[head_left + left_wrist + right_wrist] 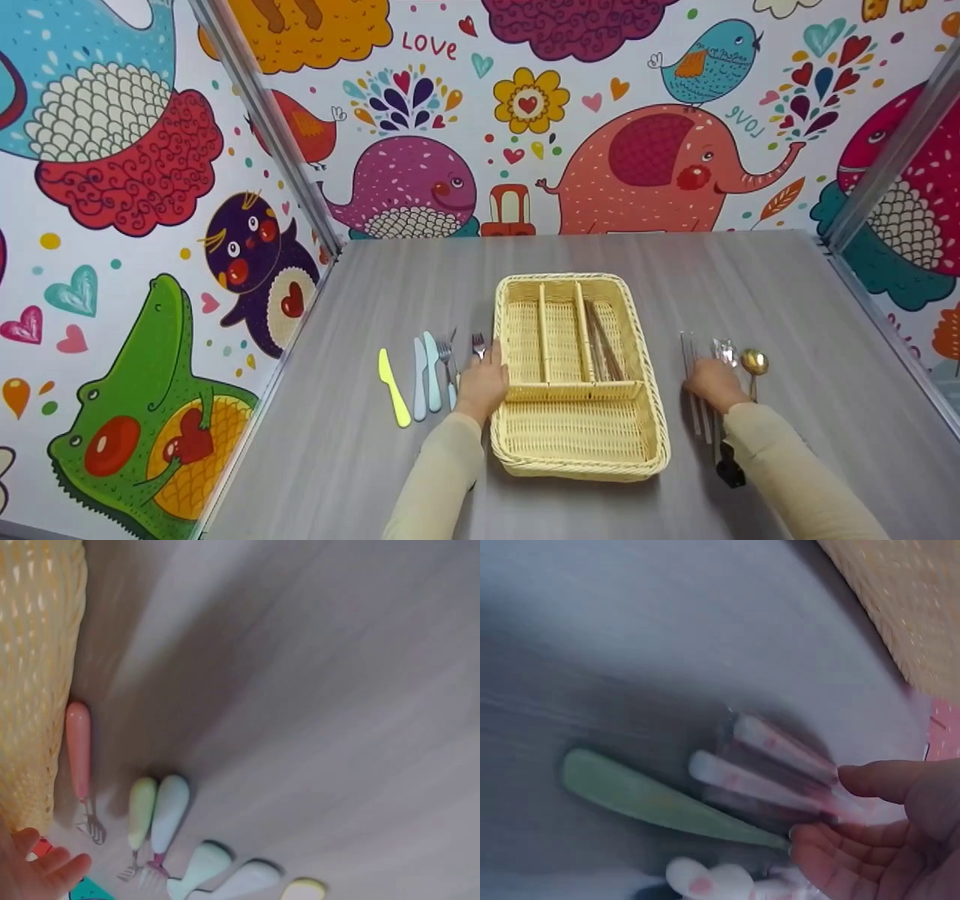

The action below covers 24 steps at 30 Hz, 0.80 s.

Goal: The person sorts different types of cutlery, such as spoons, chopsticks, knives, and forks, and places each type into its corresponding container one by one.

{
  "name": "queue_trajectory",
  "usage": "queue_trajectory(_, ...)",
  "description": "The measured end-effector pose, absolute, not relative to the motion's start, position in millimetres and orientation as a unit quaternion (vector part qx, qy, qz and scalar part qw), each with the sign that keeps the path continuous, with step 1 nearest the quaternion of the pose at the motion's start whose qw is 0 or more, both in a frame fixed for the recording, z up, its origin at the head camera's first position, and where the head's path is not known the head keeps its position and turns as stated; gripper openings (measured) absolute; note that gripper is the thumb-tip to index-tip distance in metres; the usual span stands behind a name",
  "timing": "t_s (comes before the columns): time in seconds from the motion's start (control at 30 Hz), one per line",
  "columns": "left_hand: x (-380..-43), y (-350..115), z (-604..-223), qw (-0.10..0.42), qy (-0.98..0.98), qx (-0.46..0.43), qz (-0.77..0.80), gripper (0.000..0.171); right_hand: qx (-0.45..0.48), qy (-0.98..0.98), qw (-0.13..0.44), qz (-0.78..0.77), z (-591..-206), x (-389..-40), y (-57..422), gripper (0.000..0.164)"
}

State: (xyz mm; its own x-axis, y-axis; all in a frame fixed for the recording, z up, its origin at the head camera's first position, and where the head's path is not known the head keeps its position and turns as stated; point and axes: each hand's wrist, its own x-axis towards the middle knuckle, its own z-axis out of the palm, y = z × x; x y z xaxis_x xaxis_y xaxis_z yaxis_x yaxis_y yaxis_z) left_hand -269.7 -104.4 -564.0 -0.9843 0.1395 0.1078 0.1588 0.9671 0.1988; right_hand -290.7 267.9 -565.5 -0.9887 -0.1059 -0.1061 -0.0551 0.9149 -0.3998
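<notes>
A woven basket (577,390) with dividers stands in the middle of the table. My left hand (484,382) touches its left side, fingers fairly straight in the left wrist view. Beside that hand lie a pink-handled fork (78,750) and two more forks with green (141,814) and pale blue (170,810) handles. On the right, my right hand (716,384) pinches a clear packet (769,772) with two white-and-pink handles between thumb and fingers. A green handle (660,802) lies just beside it, its narrow end at my fingertips.
Left of the forks lie two pale blue knives (420,382) and a yellow knife (394,386). Brown chopsticks (602,341) lie in the basket's right compartment. A gold spoon (754,362) and a clear-wrapped item (725,349) lie by my right hand. Patterned walls (450,112) enclose the table.
</notes>
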Motion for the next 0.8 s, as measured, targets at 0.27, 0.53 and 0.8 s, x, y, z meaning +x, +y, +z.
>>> queue_trajectory(0.27,-271,-104,-566,0.045,-0.99,-0.075,-0.109,0.051,-0.003,0.979,0.083,-0.185,-572,-293,259,0.012)
queue_trajectory(0.53,-270,-105,-566,0.048,-0.991,-0.076,-0.103,0.051,-0.013,0.978,0.078,-0.195,-572,-292,252,0.013)
queue_trajectory(0.8,-270,-105,-564,0.049,-0.99,-0.074,-0.108,0.051,0.009,0.961,0.113,-0.253,-573,-292,254,0.015)
